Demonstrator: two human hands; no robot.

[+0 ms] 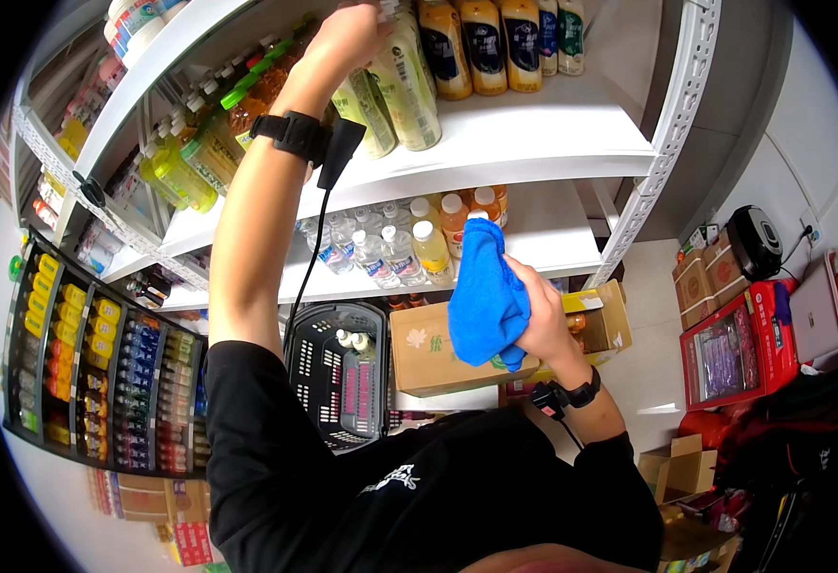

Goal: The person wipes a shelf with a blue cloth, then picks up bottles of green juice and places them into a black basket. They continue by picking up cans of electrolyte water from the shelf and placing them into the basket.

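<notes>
My left hand reaches up to the upper shelf, fingers closed at the neck of a pale green bottle; the fingertips are partly cut off by the upper edge. Another pale green bottle stands close beside it, under my wrist. In front of the lower shelf, my right hand is closed around a bunched blue cloth. The cloth hangs before bottles with orange and yellow drinks. Both wrists wear black straps, and a cable runs down from the left one.
Yellow bottles with dark labels stand right on the upper shelf. Clear bottles fill the lower shelf. Below are a dark basket with a few bottles and a cardboard box. A drinks rack stands left.
</notes>
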